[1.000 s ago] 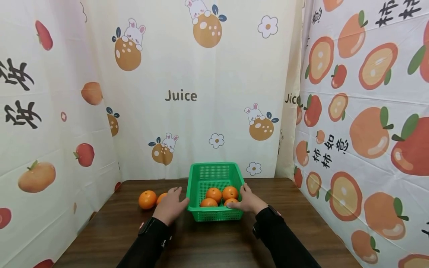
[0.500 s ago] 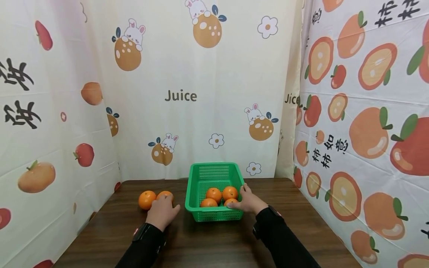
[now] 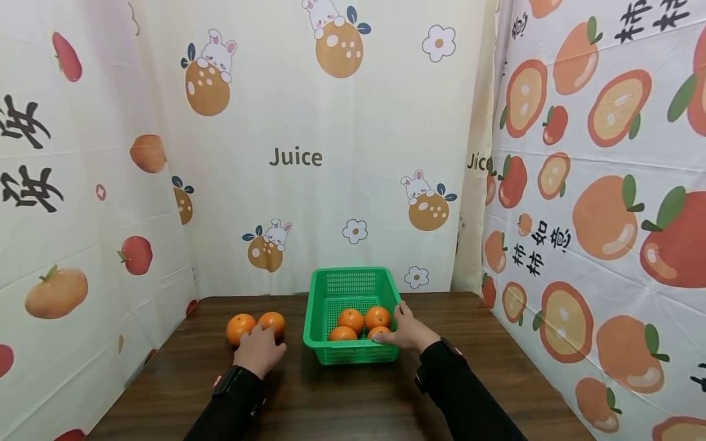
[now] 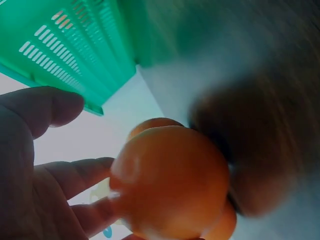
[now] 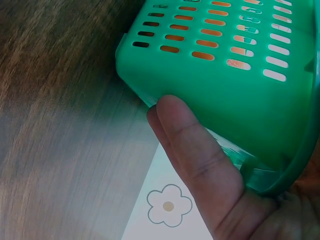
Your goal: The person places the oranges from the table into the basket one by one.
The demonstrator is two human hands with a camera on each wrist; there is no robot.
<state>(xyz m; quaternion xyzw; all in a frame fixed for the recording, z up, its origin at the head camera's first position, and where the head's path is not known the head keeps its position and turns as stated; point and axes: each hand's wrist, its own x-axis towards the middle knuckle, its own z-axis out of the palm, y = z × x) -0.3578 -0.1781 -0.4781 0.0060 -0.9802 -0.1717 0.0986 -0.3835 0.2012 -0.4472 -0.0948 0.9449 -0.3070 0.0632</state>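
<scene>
L hand (image 3: 259, 351) w/ fingers (image 4: 75, 175) spread & thumb well apart, tips right by L orange (image 3: 239, 327) & R orange (image 3: 273, 322); can't tell re contact; those 2 sit side by side on tabletop (image 3: 331, 404), L of green basket (image 3: 355, 356); R hand (image 3: 412, 331) grips basket's near R side, thumb over rim, other fingers along outer wall; 4 more oranges (image 3: 351, 319) inside, near end.

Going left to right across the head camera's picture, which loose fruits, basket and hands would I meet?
Round orange fruit → second round orange fruit → green rectangular plastic basket → person's right hand. The left hand is omitted, since it overlaps both loose fruits in this view.
</scene>
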